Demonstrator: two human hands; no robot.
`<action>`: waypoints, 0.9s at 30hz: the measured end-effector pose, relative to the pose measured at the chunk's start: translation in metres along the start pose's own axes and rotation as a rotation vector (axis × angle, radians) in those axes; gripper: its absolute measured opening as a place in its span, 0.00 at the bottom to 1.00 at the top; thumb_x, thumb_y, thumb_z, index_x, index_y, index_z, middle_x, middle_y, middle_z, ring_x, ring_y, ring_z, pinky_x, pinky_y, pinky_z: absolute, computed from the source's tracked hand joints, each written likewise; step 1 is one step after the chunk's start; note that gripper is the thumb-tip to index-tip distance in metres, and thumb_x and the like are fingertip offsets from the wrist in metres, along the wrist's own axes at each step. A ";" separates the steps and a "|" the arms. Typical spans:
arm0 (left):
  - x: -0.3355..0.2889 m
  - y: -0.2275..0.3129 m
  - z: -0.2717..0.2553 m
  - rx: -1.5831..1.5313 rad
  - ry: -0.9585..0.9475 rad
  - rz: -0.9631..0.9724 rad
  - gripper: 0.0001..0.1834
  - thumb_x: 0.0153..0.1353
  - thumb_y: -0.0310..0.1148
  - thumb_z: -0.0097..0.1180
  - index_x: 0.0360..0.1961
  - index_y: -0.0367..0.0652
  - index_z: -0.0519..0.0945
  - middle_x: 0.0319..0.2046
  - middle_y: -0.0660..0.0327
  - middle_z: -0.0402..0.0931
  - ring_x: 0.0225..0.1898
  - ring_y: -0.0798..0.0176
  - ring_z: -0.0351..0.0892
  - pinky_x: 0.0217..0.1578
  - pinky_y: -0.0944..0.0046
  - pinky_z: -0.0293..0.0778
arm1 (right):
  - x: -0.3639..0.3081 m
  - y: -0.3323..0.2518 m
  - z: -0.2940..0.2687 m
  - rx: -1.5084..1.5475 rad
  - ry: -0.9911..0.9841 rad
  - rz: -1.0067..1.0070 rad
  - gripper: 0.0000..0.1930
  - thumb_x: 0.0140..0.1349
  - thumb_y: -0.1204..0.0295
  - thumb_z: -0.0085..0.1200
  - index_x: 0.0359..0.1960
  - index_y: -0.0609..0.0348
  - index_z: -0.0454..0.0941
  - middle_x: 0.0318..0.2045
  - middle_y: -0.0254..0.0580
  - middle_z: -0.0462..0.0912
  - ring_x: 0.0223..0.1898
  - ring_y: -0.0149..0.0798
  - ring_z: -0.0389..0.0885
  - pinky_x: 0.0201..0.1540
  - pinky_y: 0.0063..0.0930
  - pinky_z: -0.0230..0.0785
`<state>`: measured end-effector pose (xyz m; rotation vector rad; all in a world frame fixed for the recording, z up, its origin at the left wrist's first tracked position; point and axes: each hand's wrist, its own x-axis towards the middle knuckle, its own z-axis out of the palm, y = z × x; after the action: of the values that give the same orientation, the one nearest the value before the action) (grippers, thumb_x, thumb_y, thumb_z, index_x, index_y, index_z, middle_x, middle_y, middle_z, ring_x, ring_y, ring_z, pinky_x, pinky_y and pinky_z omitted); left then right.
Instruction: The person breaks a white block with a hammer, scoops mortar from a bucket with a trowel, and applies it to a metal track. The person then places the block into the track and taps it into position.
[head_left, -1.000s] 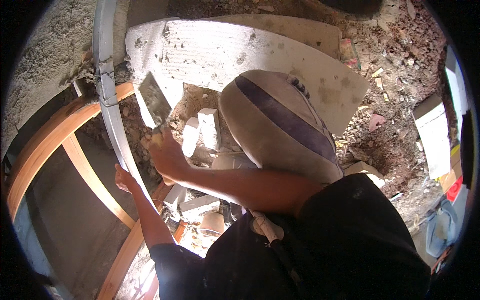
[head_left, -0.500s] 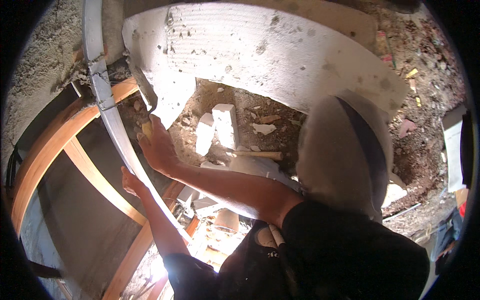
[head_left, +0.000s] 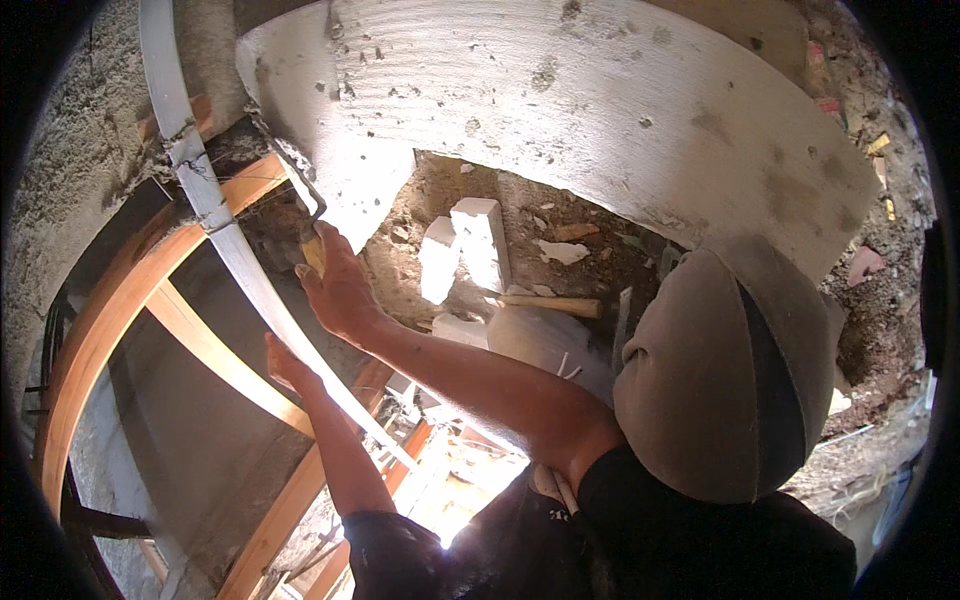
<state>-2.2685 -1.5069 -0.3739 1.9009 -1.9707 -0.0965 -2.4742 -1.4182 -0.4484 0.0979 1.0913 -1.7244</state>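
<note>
Trowel (head_left: 313, 250) shows its blade nearly edge-on now; a second ago the flat face was turned up to the camera. Everything's also slid around a bit because the view swung, and the big white panel (head_left: 590, 110) up at 12 to 1 o'clock fills more of it.

So the trowel sits around 9 o'clock in the right hand (head_left: 342, 285), fingers wrapped round the yellow handle. Blade points to about 11 o'clock, right along the panel's left end, though I can't tell if it's touching.

Left hand (head_left: 288, 365) is at 7 o'clock from the right one, fingers curled up against the edge of the long grey strip (head_left: 245, 268). Can't say if they actually close round it, they're half hidden. Strip runs from 10 down to 7 o'clock, crossing the wooden frame (head_left: 255, 183).

My read: this is the trowelling stage, working that corner with the other hand steadying the strip. Next move probably calls for a controlled blade angle and keeping the strip from shifting.
</note>
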 end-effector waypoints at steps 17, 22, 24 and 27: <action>-0.005 0.015 0.004 -0.022 0.036 -0.042 0.26 0.67 0.43 0.46 0.12 0.43 0.65 0.11 0.68 0.57 0.16 0.72 0.53 0.18 0.62 0.50 | 0.009 0.009 0.021 -0.025 0.021 -0.038 0.29 0.57 0.71 0.53 0.58 0.65 0.56 0.49 0.63 0.70 0.52 0.61 0.70 0.54 0.47 0.62; -0.008 0.019 0.005 -0.066 0.039 -0.094 0.23 0.65 0.42 0.47 0.18 0.38 0.76 0.14 0.65 0.68 0.18 0.70 0.63 0.20 0.62 0.61 | 0.010 -0.006 0.024 0.077 -0.065 -0.057 0.29 0.55 0.71 0.55 0.57 0.65 0.58 0.47 0.63 0.72 0.49 0.60 0.73 0.52 0.46 0.64; -0.008 0.019 0.006 -0.114 0.035 -0.088 0.22 0.65 0.42 0.47 0.21 0.37 0.78 0.16 0.63 0.71 0.19 0.70 0.65 0.21 0.62 0.62 | 0.010 -0.012 0.024 0.083 -0.079 -0.072 0.29 0.54 0.71 0.55 0.57 0.65 0.58 0.45 0.62 0.74 0.46 0.59 0.75 0.51 0.45 0.65; -0.006 0.016 0.005 -0.165 0.032 -0.072 0.22 0.64 0.43 0.48 0.23 0.35 0.79 0.18 0.62 0.73 0.20 0.69 0.67 0.22 0.62 0.64 | 0.009 -0.018 0.024 0.096 -0.092 -0.127 0.29 0.54 0.70 0.56 0.57 0.66 0.60 0.41 0.60 0.76 0.42 0.55 0.78 0.47 0.42 0.68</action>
<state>-2.2852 -1.5010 -0.3747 1.8550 -1.8140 -0.2392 -2.4821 -1.4405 -0.4280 0.0091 0.9651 -1.8767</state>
